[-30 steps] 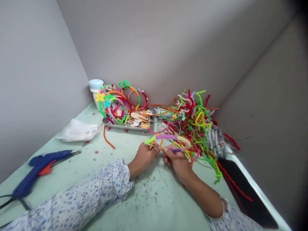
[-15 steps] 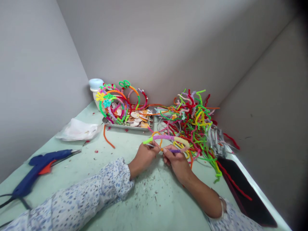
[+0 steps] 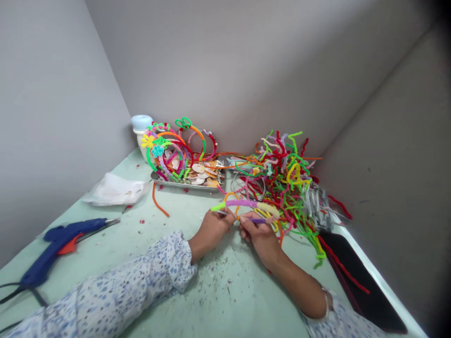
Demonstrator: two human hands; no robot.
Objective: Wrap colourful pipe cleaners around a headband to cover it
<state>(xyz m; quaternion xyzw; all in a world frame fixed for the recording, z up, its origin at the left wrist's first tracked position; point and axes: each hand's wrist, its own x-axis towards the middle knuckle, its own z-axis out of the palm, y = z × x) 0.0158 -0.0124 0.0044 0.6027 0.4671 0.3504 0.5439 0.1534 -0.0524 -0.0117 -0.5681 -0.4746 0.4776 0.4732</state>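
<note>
Between my two hands is a headband [image 3: 241, 203] wrapped in fuzzy pipe cleaner, with green, lilac, cream and purple stretches. My left hand [image 3: 216, 228] is closed on its left end, where a bare grey stretch shows. With fingers pinched, my right hand [image 3: 260, 234] holds the purple part on the near side. An orange pipe cleaner [image 3: 238, 209] rises in a loop between the hands, its lower end at my fingertips. The exact grip of each fingertip is partly hidden.
Finished-looking headbands [image 3: 202, 136] stand in a metal tray [image 3: 183, 186] of shell-like pieces. A tangled heap of pipe cleaners [image 3: 285, 173] lies at right, near a dark flat object [image 3: 366, 286]. At left are a blue glue gun [image 3: 52, 253], a plastic bag [image 3: 116, 189] and a white bottle [image 3: 141, 124].
Hardly anything differs. Both hands keep their hold on the headband, and the whole view has shifted very slightly.
</note>
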